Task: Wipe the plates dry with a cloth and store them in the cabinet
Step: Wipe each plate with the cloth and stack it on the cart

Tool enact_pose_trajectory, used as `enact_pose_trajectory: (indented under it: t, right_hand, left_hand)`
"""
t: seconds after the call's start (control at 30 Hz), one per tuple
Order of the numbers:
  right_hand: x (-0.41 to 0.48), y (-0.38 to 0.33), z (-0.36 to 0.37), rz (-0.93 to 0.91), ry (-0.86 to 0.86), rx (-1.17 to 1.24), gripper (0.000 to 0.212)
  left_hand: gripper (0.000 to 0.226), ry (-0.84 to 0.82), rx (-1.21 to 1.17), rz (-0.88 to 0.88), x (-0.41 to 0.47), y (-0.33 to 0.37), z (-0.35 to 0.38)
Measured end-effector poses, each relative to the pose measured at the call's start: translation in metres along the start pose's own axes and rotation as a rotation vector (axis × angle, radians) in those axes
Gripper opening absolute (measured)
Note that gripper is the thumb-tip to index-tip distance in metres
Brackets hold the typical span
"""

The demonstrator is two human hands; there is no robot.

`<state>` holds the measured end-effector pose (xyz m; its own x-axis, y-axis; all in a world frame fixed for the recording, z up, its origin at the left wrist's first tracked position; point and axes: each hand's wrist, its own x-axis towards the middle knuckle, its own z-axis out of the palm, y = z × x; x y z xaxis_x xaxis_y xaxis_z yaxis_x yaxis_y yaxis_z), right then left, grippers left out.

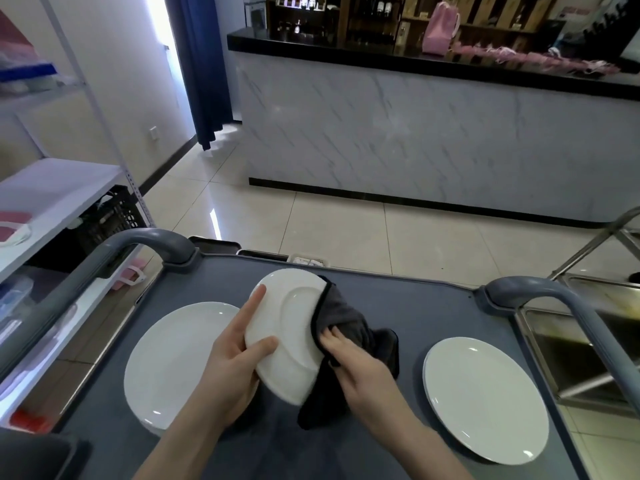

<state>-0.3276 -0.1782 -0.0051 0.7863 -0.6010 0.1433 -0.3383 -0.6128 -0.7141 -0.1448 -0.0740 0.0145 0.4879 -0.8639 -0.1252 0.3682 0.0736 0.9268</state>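
Closest in, the left hand (pixel 239 358) has the small white plate (pixel 294 327) lifted off the grey cart (pixel 415 306) and tipped up on edge. The thumb is pressed on the plate's face, the index finger lies straight along the left rim, and the other fingers are tucked behind, so it's basically a pinch grip. The right hand (pixel 349 362) has its fingers curled into a dark grey cloth (pixel 353 323), bunched up and pushed against the plate's right edge. The cloth wraps over that rim and the rest hangs down to the cart top.

Two bigger white plates lie flat on the cart: the left plate (pixel 173 358) partly under the left forearm, and the right plate (pixel 485 400) well apart on the other side.

Past those are the cart's two curved grey handles (pixel 145 240). There's a white shelf (pixel 52 188) with a black crate (pixel 110 220) under it on the left, and a steel sink (pixel 571 341) on the right. Then shiny tiled floor (pixel 346 230), a marble-look bar (pixel 415 133) with a pink bag (pixel 441 29) on top, and a dark blue curtain (pixel 204 64).
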Motion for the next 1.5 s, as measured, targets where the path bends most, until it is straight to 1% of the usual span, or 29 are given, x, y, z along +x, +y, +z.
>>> enact_pose_trajectory:
  t: [0.13,0.23,0.33,0.43,0.57,0.63,0.73,0.77,0.83,0.93,0.97,1.07,1.17,1.3,1.4,1.5]
  right_hand:
    - [0.000,-0.020,0.018,-0.067,0.010,0.058,0.062]
    - [0.020,-0.023,0.014,-0.072,0.035,0.054,0.058]
    - [0.035,-0.013,0.004,0.012,0.102,0.042,0.054]
    - [0.035,0.001,-0.005,0.087,0.151,0.023,0.054]
    - [0.036,0.006,-0.016,0.242,0.216,0.211,0.049]
    - [0.041,-0.005,-0.018,0.186,0.203,0.195,0.049]
    - [0.042,-0.026,-0.011,-0.056,0.101,0.078,0.055]
    - [0.042,-0.030,-0.009,-0.114,0.072,0.040,0.057]
    - [0.047,-0.030,-0.011,-0.152,0.047,-0.017,0.060]
    - [0.058,-0.022,-0.019,-0.105,0.044,-0.080,0.056]
    - [0.059,-0.018,-0.022,-0.057,0.045,-0.062,0.054]
    - [0.055,-0.005,-0.025,0.101,0.089,0.105,0.050]
    - [0.038,0.004,-0.022,0.193,0.107,0.227,0.049]
    - [0.007,0.011,-0.010,0.298,0.128,0.354,0.051]
    - [-0.004,-0.001,0.002,0.254,0.127,0.371,0.056]
    - [0.003,-0.020,0.014,0.137,0.065,0.257,0.060]
  left_hand:
    - [0.070,-0.043,0.109,0.018,0.003,-0.001,0.003]
    - [0.070,-0.072,0.157,0.034,0.004,0.001,0.005]
    - [0.072,-0.082,0.164,0.027,0.002,0.001,0.007]
    - [0.072,-0.111,0.166,0.010,-0.002,0.001,0.006]
    - [0.074,-0.177,0.251,-0.001,-0.005,0.004,0.006]
    - [0.074,-0.216,0.297,0.004,-0.005,0.006,0.006]
    - [0.074,-0.237,0.324,0.027,-0.001,0.008,0.007]
    - [0.075,-0.235,0.321,0.035,0.000,0.009,0.007]
    - [0.074,-0.216,0.288,0.033,0.001,0.010,0.009]
    - [0.071,-0.187,0.255,0.031,-0.001,0.008,0.010]
    - [0.070,-0.168,0.231,0.023,-0.002,0.007,0.009]
    - [0.069,-0.113,0.136,-0.004,-0.004,0.005,0.005]
    - [0.067,-0.067,0.039,-0.047,-0.007,0.007,0.000]
    - [0.066,-0.009,0.013,-0.062,-0.010,0.012,-0.007]
    - [0.067,0.030,0.043,-0.033,-0.008,0.013,-0.007]
    - [0.069,0.050,0.081,-0.008,-0.003,0.012,0.000]
